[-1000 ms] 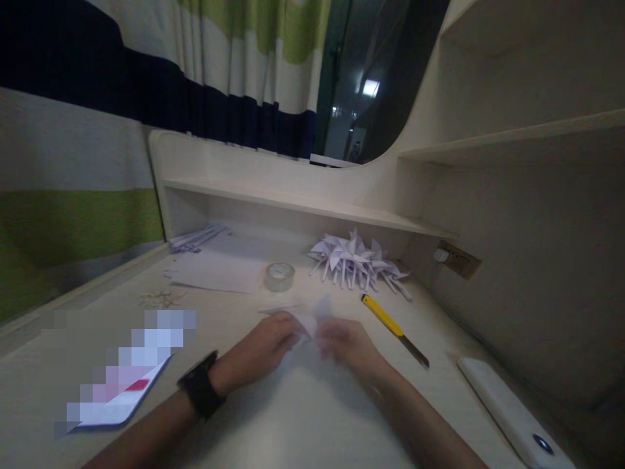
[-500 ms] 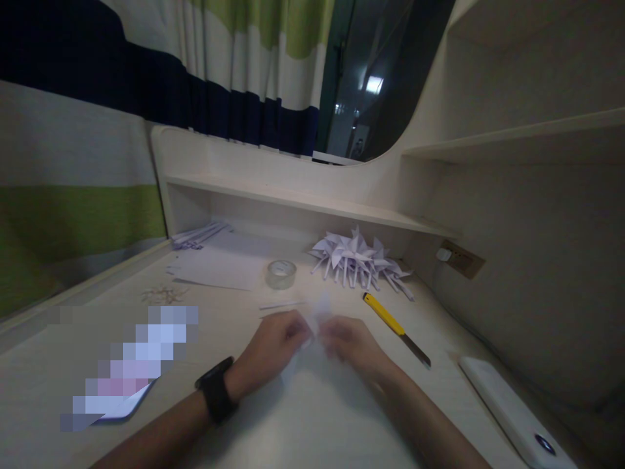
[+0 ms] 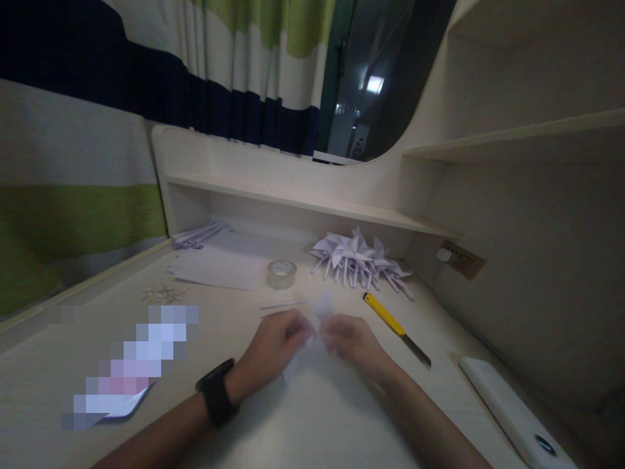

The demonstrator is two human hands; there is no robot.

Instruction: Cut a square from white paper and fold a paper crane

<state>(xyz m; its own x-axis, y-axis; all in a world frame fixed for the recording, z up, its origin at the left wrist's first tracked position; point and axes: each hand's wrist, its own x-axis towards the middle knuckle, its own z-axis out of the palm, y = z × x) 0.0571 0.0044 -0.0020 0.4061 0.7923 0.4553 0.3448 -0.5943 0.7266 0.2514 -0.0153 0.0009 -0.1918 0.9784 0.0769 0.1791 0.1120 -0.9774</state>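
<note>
My left hand (image 3: 273, 348), with a black watch on its wrist, and my right hand (image 3: 354, 345) meet over the middle of the desk. Between their fingertips they pinch a small folded piece of white paper (image 3: 319, 312), whose point sticks up above the fingers. The lower part of the paper is hidden by my fingers. A pile of folded white paper shapes (image 3: 359, 257) lies behind my hands, under the shelf.
A roll of clear tape (image 3: 281, 273) and white paper sheets (image 3: 219, 267) lie at the back left. To the right rests a yellow utility knife (image 3: 393, 322), its blade out. A white device (image 3: 512, 413) sits at the front right, a blurred-out flat object (image 3: 127, 371) at the left.
Both hands have stayed pinched on the folded paper with only small finger shifts. The view has moved slightly, so my left wrist sits a little further right.
</note>
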